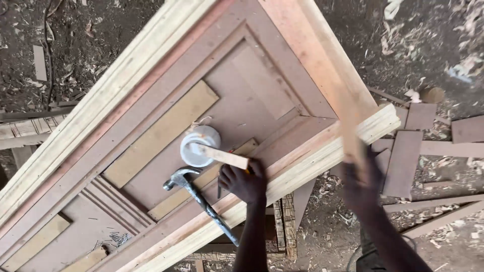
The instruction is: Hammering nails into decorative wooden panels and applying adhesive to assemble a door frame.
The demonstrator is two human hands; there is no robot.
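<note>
My left hand point(245, 180) grips a short flat wooden stick point(222, 156) whose far end dips into a small round white tub point(200, 145) standing on the recessed panel of a wooden door frame point(151, 65). Blurred by motion, my right hand point(362, 177) holds a long thin wooden strip point(348, 126) near the frame's light-coloured corner point(373, 126). Just left of my left hand, a claw hammer point(199, 196) with a dark handle lies on the panel.
Pale wooden slats point(161, 133) lie on the panel. Several small nails point(113, 239) are scattered at the lower left. Offcut boards point(403, 161) and wood shavings point(464, 65) cover the dirt ground to the right. A wooden stand point(285, 226) shows under the frame.
</note>
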